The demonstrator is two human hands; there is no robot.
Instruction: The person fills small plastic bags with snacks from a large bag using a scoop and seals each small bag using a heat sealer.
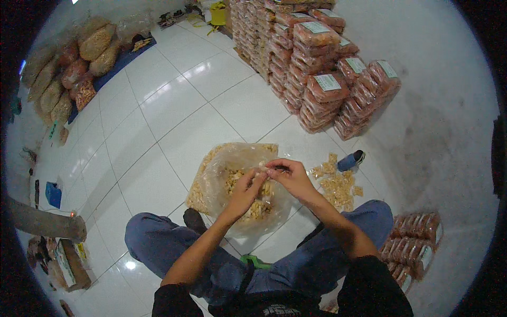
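Observation:
My left hand [244, 192] and my right hand [292, 177] meet above a large open clear plastic bag [212, 180]. Pinched between the fingertips of both is a small pale plastic packet [261, 167]; its contents are too blurred to tell. Loose yellowish snack pieces [259, 210] fill the bottom of the open bag. Behind and to the left of that bag, partly covered by it, lies a full bag of similar pale pieces [197, 195]. On the floor to the right is a loose pile of small filled packets [336, 188].
A blue cylindrical object with a black end [351, 160] lies beside the packets. Tall stacks of wrapped, labelled packs [324, 95] stand at the back right, more packs [416, 241] by my right knee. Filled sacks [75, 67] rest on the far left, a cardboard box [73, 263] nearer.

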